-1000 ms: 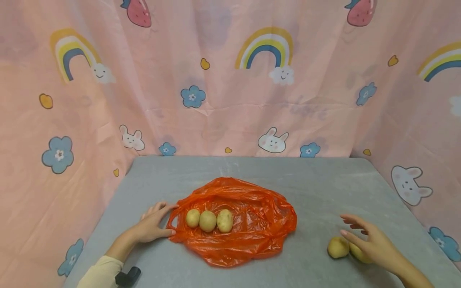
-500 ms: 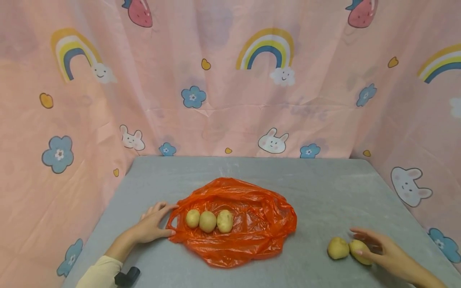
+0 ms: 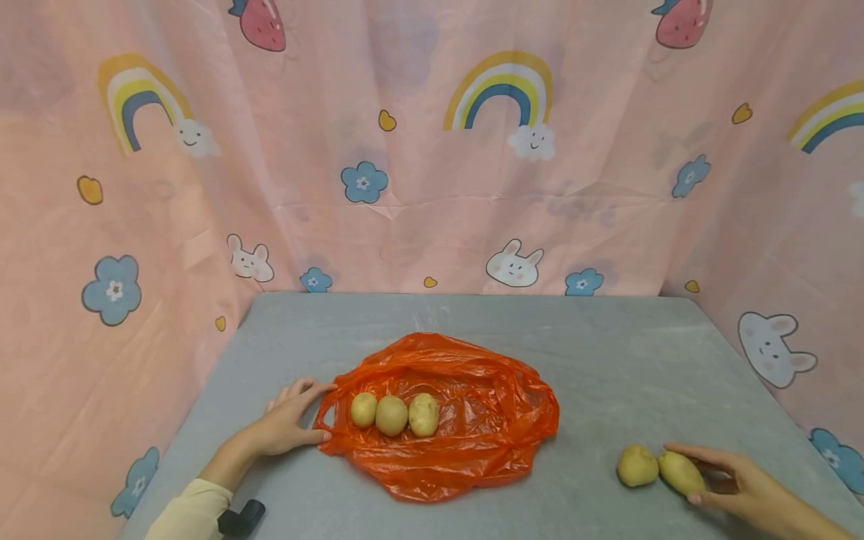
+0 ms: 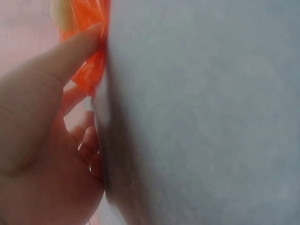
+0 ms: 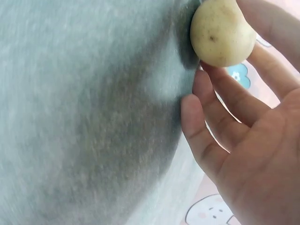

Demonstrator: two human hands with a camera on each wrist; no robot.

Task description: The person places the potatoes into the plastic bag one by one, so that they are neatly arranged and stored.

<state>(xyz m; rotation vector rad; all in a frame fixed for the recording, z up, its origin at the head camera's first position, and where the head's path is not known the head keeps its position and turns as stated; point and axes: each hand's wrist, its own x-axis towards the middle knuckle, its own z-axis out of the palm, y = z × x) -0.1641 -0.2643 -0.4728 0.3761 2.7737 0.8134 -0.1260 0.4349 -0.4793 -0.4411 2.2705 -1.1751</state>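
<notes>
An orange-red plastic bag (image 3: 466, 469) lies spread on the table, with three potatoes (image 3: 424, 415) in a row on its left half. At the bag's left handle, my left hand (image 3: 286, 424) has thumb and index finger spread apart, their tips pressing the plastic. The left wrist view shows the thumb (image 4: 70, 56) lying straight over the bag's edge. Right of the bag, my right hand (image 3: 739, 484) holds an oblong potato (image 3: 680, 472) between thumb and index finger. In the right wrist view this potato (image 5: 220, 35) sits between the fingertips. Another potato (image 3: 637, 466) lies just left of it.
The grey table (image 3: 587, 360) is enclosed by a pink patterned curtain (image 3: 425, 225) at the back and sides. A black device (image 3: 241, 517) is at the left wrist, by the cream sleeve (image 3: 192, 510).
My right hand has moved right and down from above the two potatoes on the right, and its thumb and index finger now take hold of the outer one. The left hand stays put.
</notes>
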